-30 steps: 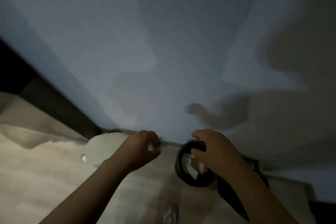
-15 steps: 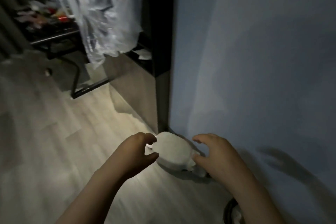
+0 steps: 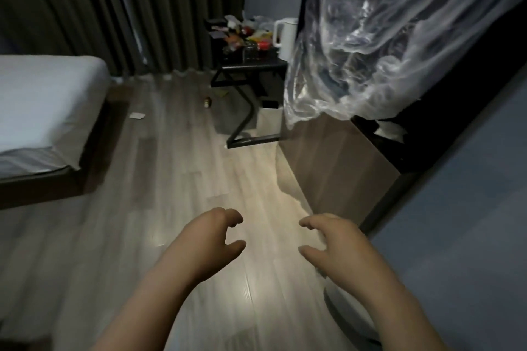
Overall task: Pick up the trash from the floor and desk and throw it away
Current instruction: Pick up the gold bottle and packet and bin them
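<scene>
Both hands [image 3: 211, 239] empty; floor scrap [image 3: 137, 115] far ahead-left.

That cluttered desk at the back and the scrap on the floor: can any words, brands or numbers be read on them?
None can be read.
Packets on the desk: any print is too small and blurred.
White kettle: no visible marking.
Paper scrap on the floor: looks blank.

floor [image 3: 176, 168] — paper scrap [image 3: 137, 115], small bottle [image 3: 207, 102] | desk [image 3: 251, 65] — kettle [image 3: 286, 37], cluttered trash [image 3: 245, 34]
</scene>
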Demonstrator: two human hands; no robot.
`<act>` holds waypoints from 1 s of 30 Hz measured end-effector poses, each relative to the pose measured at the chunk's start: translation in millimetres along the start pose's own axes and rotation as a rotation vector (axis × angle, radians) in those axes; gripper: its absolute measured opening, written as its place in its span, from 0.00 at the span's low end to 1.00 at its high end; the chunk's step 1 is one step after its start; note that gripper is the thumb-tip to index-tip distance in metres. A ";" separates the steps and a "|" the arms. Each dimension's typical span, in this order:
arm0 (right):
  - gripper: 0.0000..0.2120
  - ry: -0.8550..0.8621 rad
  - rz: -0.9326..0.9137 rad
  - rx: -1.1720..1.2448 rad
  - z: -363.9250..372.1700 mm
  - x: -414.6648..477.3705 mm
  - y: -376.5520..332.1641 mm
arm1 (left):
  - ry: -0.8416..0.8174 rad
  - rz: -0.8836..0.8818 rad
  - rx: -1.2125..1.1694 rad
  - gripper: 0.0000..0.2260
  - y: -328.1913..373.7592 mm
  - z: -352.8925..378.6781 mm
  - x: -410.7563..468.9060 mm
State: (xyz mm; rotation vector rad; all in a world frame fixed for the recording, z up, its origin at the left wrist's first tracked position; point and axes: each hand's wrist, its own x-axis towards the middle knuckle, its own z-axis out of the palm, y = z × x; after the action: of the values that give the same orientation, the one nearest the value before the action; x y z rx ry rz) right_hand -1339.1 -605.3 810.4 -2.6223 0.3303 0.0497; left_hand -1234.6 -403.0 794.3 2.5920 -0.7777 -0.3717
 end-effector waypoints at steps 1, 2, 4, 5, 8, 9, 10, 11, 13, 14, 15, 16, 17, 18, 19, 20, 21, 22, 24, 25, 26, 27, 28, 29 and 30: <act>0.20 -0.010 -0.022 -0.001 3.4 13.4 -13.5 | 0.017 -0.020 -0.011 0.19 -12.9 -6.5 1.9; 0.20 -0.013 -0.046 -0.006 6.1 26.8 -24.7 | 0.030 -0.037 -0.020 0.19 -24.2 -11.5 4.4; 0.20 -0.021 -0.091 -0.029 10.4 53.5 -41.9 | 0.042 -0.062 -0.041 0.19 -43.5 -18.7 11.5; 0.20 -0.032 -0.107 -0.040 11.8 66.0 -48.5 | 0.044 -0.075 -0.054 0.19 -51.3 -21.6 15.4; 0.21 -0.061 -0.162 -0.081 12.6 106.1 -61.8 | 0.058 -0.116 -0.070 0.19 -71.2 -32.4 32.6; 0.21 -0.072 -0.185 -0.092 12.1 121.0 -65.4 | 0.066 -0.132 -0.072 0.19 -77.1 -37.4 40.2; 0.21 -0.083 -0.206 -0.095 11.8 136.7 -69.0 | 0.076 -0.152 -0.075 0.19 -82.4 -43.0 48.3; 0.21 -0.091 -0.227 -0.093 11.2 152.7 -72.2 | 0.089 -0.169 -0.074 0.19 -87.2 -49.0 57.3; 0.20 -0.094 -0.267 -0.090 8.7 185.1 -77.9 | 0.126 -0.199 -0.056 0.19 -94.8 -61.8 76.6; 0.20 -0.091 -0.288 -0.084 6.3 201.2 -80.5 | 0.143 -0.217 -0.047 0.19 -97.6 -68.5 86.5; 0.20 -0.088 -0.308 -0.078 3.4 217.0 -82.6 | 0.155 -0.235 -0.039 0.19 -100.1 -74.6 96.2; 0.20 -0.084 -0.329 -0.074 0.3 232.9 -84.0 | 0.165 -0.249 -0.032 0.19 -102.3 -80.0 106.0; 0.20 -0.081 -0.348 -0.070 -3.0 249.0 -84.8 | 0.174 -0.262 -0.028 0.19 -104.3 -84.7 116.5; 0.20 -0.080 -0.363 -0.066 -5.9 264.7 -85.2 | 0.181 -0.277 -0.028 0.19 -106.2 -88.7 126.9; 0.20 -0.082 -0.373 -0.061 -8.4 279.9 -85.6 | 0.192 -0.293 -0.030 0.19 -108.2 -92.4 137.7; 0.20 -0.085 -0.385 -0.062 -10.3 294.8 -86.0 | 0.204 -0.308 -0.031 0.19 -110.5 -95.7 148.3; 0.20 -0.089 -0.397 -0.066 -11.7 308.6 -86.1 | 0.213 -0.319 -0.032 0.19 -113.2 -98.8 158.4; 0.20 -0.094 -0.406 -0.068 -12.7 321.7 -86.2 | 0.215 -0.328 -0.037 0.19 -115.9 -101.9 168.2; 0.21 -0.107 -0.418 -0.070 -14.0 344.9 -86.3 | 0.211 -0.341 -0.051 0.19 -122.1 -107.4 186.4; 0.21 -0.113 -0.421 -0.071 -13.8 355.6 -86.8 | 0.213 -0.346 -0.053 0.19 -125.9 -110.1 194.9; 0.21 -0.118 -0.426 -0.075 -13.4 366.3 -88.0 | 0.219 -0.350 -0.047 0.19 -130.1 -113.6 203.9; 0.21 -0.124 -0.432 -0.080 -12.7 376.8 -89.8 | 0.225 -0.352 -0.041 0.19 -134.8 -117.3 213.0; 0.21 -0.134 -0.432 -0.081 -11.3 386.7 -91.1 | 0.228 -0.357 -0.044 0.19 -139.5 -120.3 221.7; 0.21 -0.141 -0.429 -0.082 -8.8 400.4 -92.9 | 0.229 -0.361 -0.051 0.19 -147.5 -123.5 233.4; 0.21 -0.145 -0.429 -0.087 -7.5 409.6 -94.6 | 0.225 -0.361 -0.053 0.19 -152.8 -125.8 241.6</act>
State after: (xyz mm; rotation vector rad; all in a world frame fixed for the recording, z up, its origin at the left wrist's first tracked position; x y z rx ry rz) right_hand -919.1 -620.2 822.5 -2.6983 -0.2922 0.1104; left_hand -922.8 -386.6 803.7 2.6602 -0.2187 -0.1934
